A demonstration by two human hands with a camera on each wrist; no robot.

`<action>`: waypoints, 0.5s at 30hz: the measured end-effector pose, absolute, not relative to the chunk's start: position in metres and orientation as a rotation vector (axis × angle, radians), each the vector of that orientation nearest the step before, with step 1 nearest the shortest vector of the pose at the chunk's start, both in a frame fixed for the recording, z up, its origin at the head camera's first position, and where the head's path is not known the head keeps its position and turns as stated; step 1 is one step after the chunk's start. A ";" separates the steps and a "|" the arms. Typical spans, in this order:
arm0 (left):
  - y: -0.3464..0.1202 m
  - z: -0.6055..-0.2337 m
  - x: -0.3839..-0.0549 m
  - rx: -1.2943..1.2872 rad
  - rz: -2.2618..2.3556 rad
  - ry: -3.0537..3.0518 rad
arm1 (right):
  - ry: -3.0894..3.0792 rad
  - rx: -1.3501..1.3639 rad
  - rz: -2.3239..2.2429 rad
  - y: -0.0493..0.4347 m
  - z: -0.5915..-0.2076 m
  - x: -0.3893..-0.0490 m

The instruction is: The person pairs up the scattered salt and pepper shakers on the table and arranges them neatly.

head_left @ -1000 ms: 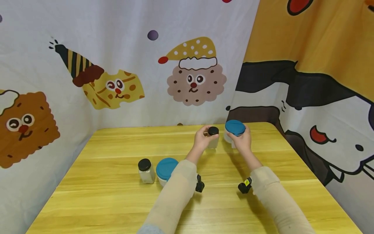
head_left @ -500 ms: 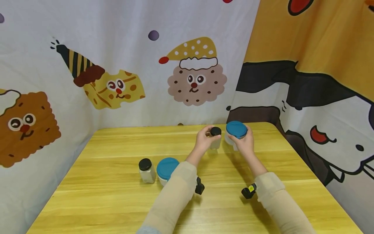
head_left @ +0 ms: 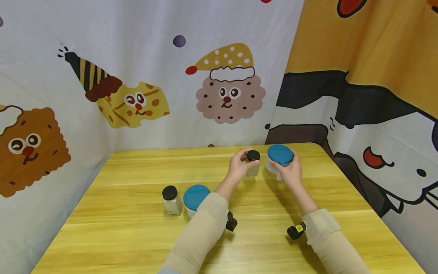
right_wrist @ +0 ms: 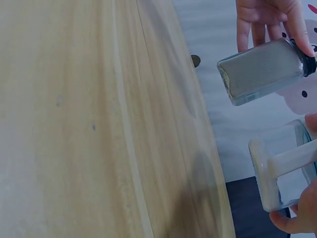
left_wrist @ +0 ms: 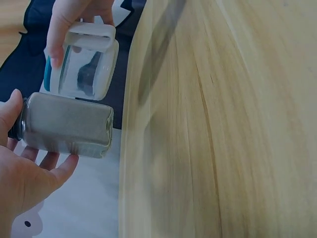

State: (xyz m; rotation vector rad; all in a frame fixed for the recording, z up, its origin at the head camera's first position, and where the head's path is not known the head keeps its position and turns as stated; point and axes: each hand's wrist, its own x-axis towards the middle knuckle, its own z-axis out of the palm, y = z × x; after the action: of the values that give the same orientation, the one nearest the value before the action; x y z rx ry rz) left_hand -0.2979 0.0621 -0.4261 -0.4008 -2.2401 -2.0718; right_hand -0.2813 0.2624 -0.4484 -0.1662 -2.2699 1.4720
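Note:
Near the far edge of the table, my left hand [head_left: 237, 167] grips a clear, square-sided jar [head_left: 253, 169] with a black lid, thumb and fingers on either side near its top. The jar [left_wrist: 69, 124] looks filled with something pale grey. Just to its right, my right hand [head_left: 292, 172] holds a glass canister [head_left: 280, 154] with a round blue lid and a white handle. Through the canister's glass wall [right_wrist: 292, 191], no contents show in the right wrist view. Both containers are upright, side by side with a narrow gap, their bases close over the wood.
A second black-lidded jar [head_left: 172, 205] stands at the left of the wooden table [head_left: 130, 239]. Beside it is another blue-lidded container [head_left: 196, 198], partly hidden by the left sleeve [head_left: 202, 228]. A cartoon-printed curtain [head_left: 143, 23] hangs behind the table.
My right hand has shifted right and toward me with the canister. My left hand has moved slightly right with the jar. The other two containers stay put.

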 end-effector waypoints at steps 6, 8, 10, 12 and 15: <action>0.060 -0.428 -0.294 -0.376 -2.069 -2.238 | -2.267 -0.158 1.480 0.263 -0.445 -0.273; 0.060 -0.428 -0.293 -0.373 -2.073 -2.232 | -2.272 -0.159 1.484 0.263 -0.444 -0.270; 0.060 -0.429 -0.293 -0.373 -2.072 -2.227 | -2.278 -0.161 1.484 0.263 -0.442 -0.267; 0.059 -0.428 -0.291 -0.371 -2.078 -2.222 | -2.278 -0.157 1.487 0.264 -0.441 -0.265; 0.059 -0.428 -0.290 -0.370 -2.100 -2.212 | -2.277 -0.144 1.481 0.264 -0.440 -0.262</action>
State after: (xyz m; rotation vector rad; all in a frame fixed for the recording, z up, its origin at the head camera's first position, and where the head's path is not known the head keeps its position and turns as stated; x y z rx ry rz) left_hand -0.2897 0.0591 -0.4281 -0.3705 -2.2123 -2.0997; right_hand -0.2619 0.2640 -0.4397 -0.1440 -2.2769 1.4815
